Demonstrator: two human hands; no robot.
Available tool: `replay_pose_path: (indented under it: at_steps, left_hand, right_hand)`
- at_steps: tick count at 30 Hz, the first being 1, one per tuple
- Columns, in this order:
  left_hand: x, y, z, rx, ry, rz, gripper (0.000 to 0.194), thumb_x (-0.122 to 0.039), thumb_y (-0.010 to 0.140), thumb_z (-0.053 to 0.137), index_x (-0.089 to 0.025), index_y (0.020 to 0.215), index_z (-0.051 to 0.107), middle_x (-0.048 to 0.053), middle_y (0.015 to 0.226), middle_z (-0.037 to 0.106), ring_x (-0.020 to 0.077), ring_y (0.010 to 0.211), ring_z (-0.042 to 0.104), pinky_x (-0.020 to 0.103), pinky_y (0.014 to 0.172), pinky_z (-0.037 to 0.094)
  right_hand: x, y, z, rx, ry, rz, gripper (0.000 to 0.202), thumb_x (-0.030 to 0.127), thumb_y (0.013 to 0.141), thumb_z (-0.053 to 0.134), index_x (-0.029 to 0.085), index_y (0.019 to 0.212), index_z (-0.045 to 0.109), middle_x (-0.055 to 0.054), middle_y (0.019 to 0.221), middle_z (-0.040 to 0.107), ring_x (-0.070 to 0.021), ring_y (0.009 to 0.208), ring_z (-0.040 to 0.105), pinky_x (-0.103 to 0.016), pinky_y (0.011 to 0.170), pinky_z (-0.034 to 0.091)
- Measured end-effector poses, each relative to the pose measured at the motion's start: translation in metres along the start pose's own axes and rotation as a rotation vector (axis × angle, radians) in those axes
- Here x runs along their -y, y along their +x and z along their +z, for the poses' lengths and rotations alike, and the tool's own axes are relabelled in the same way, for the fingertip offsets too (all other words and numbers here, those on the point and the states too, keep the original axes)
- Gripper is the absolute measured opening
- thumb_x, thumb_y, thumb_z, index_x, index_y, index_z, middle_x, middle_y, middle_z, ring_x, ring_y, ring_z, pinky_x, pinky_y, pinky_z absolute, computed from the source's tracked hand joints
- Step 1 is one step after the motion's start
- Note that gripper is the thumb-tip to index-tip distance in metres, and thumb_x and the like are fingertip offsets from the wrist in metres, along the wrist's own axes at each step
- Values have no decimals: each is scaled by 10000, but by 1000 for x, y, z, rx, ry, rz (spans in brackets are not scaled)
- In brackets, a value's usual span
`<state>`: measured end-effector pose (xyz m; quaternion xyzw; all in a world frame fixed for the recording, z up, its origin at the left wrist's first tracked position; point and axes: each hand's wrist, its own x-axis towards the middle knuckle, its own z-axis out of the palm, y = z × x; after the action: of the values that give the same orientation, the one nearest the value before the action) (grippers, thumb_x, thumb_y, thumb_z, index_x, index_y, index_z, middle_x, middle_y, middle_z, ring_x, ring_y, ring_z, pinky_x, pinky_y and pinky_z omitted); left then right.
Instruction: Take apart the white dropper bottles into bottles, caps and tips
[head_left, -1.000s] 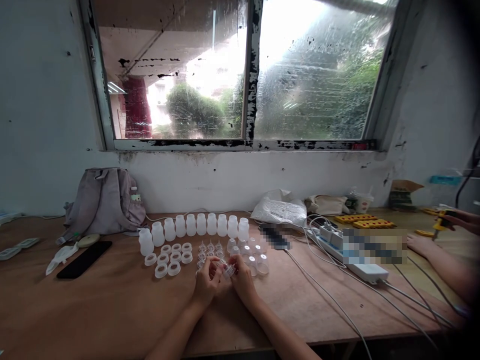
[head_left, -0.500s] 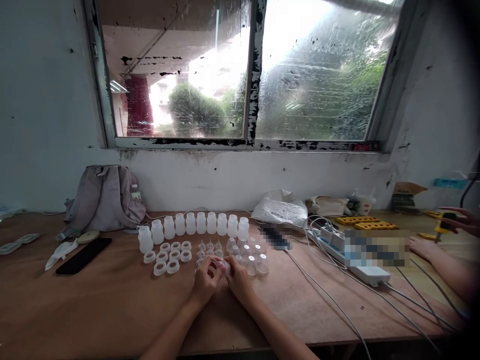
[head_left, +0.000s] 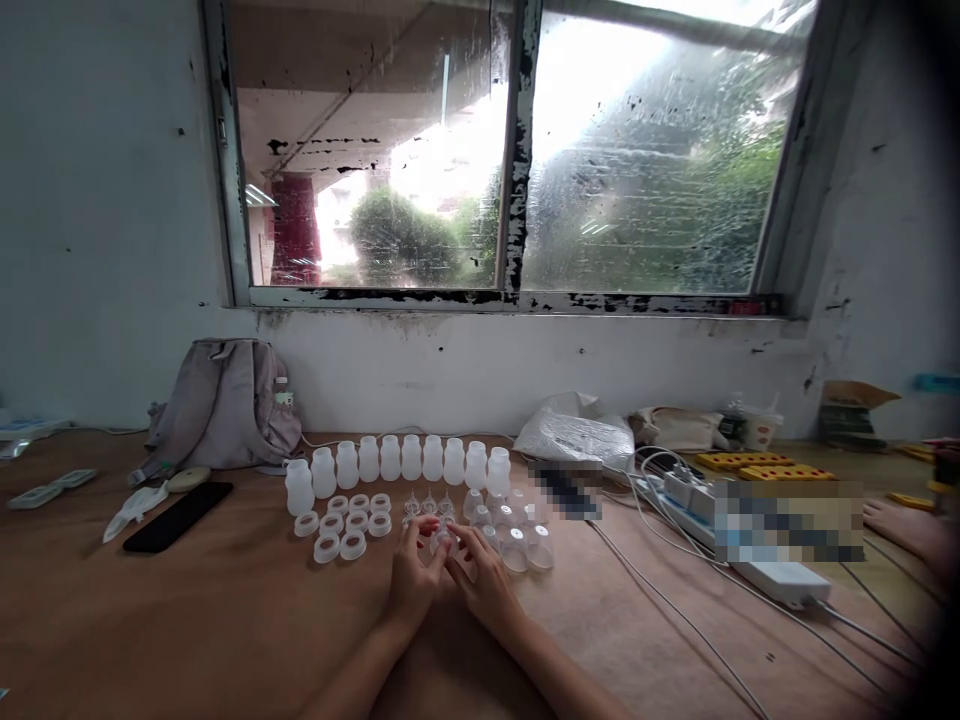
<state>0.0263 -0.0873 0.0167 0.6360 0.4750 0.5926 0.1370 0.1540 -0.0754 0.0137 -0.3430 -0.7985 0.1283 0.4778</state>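
Note:
My left hand [head_left: 415, 577] and my right hand [head_left: 484, 580] meet at the middle of the wooden table [head_left: 225, 620]. Between their fingertips is a small clear plastic part [head_left: 444, 543]; both hands pinch it. Just beyond them lie several clear domed caps [head_left: 517, 535] and small clear valves [head_left: 427, 505]. To the left lie several white rings [head_left: 341, 520]. A row of several white plastic bottles [head_left: 397, 460] stands behind them, near the wall.
A grey backpack [head_left: 225, 405] leans on the wall at left, with a black phone [head_left: 178, 517] in front. A white bag [head_left: 577, 435], a power strip [head_left: 780, 575] and cables lie at right. Another person's hand [head_left: 900, 525] rests at far right.
The view has shifted a little right and up. My hands have stayed together on the small clear part, moving slightly lower toward the table.

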Motion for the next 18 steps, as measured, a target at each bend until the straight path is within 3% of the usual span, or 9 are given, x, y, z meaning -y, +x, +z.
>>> replay_pose_path:
  at_steps: [3,6,8,11,14,16,18]
  left_hand:
    - [-1,-1,1,23,9,12,206,-286,748,514,-195,933,518,52,908,586,174,850,547,317,735,433]
    - [0,9,-14,22,64,75,249,-284,756,498,-205,992,501,63,982,560,190,922,525,345,780,423]
    - [7,26,-39,-40,138,122,275,-278,764,480,-210,1030,473,68,1035,526,201,972,497,369,820,403]
    - [29,62,-92,-286,296,128,331,-324,737,503,-202,1040,447,75,1041,497,223,1004,464,384,850,381]
    - [64,92,-142,-498,481,13,492,-385,659,568,-166,1073,418,101,1057,479,254,1024,443,393,863,368]
    - [89,102,-163,-512,574,-113,621,-432,590,611,-149,1098,392,118,1095,468,278,1062,420,406,877,351]
    - [112,106,-173,-468,608,-272,729,-483,539,627,-129,1118,361,138,1101,476,291,1038,447,410,848,366]
  right_hand:
    - [-6,0,3,32,-7,4,366,215,800,423,217,1166,425,-82,1031,518,-167,832,541,-307,743,463]
    - [-10,-1,5,26,-35,11,331,209,789,433,212,1120,446,-79,1012,518,-171,831,537,-305,734,463]
    - [-12,-2,5,4,-53,37,295,212,770,461,202,1065,463,-73,956,537,-172,806,536,-300,713,463]
    - [-13,-3,7,-13,-72,60,280,221,732,507,194,1007,464,-64,884,563,-172,759,542,-292,680,463]
    - [-15,-5,9,-32,-74,78,261,228,699,538,195,943,451,-50,847,574,-166,735,549,-280,657,461]
    - [-16,-5,11,-46,-75,101,246,243,683,557,202,897,444,-33,807,576,-161,712,553,-273,641,459]
    - [-17,-5,13,-58,-85,135,227,273,675,572,209,853,446,-15,756,574,-153,662,553,-264,606,455]
